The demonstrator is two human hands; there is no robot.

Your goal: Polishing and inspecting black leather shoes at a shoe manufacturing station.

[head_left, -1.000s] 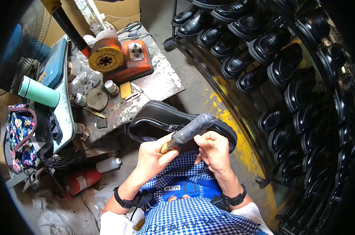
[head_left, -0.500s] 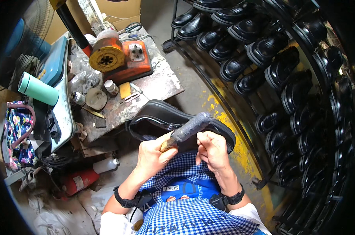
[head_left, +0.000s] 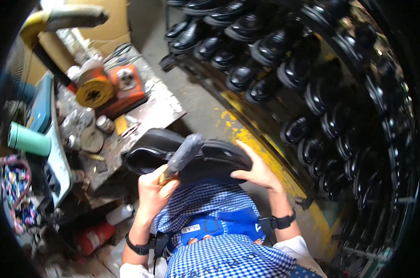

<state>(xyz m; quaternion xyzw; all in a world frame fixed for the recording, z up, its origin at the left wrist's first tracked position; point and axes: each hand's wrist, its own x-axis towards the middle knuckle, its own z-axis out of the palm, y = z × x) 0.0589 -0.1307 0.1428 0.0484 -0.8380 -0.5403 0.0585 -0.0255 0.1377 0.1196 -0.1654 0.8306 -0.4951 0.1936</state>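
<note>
Black shoe: located over my lap, beside the near edge of the workbench, toe to my right, mouth to my left. Grey-headed tool: held slantwise above the shoe, its rounded, fuzzy-looking head pointing away from me. Whether that head touches the upper, I cannot tell from this angle.

My left hand is closed firmly round the tool's tan handle. My right hand is spread wide at the toe end, thumb and fingers well parted to either side; firm contact cannot be confirmed. A black strap is noted on each wrist. A blue checked apron covers my lap.

Workbench, ahead and left: an orange machine with a yellow wheel at its near side, and a small jar nearby. Farther left, a mint-green tumbler lies tilted. Below the bench, a white bottle near a red cylinder. To my right, a rack carries rows of glossy black footwear.
</note>
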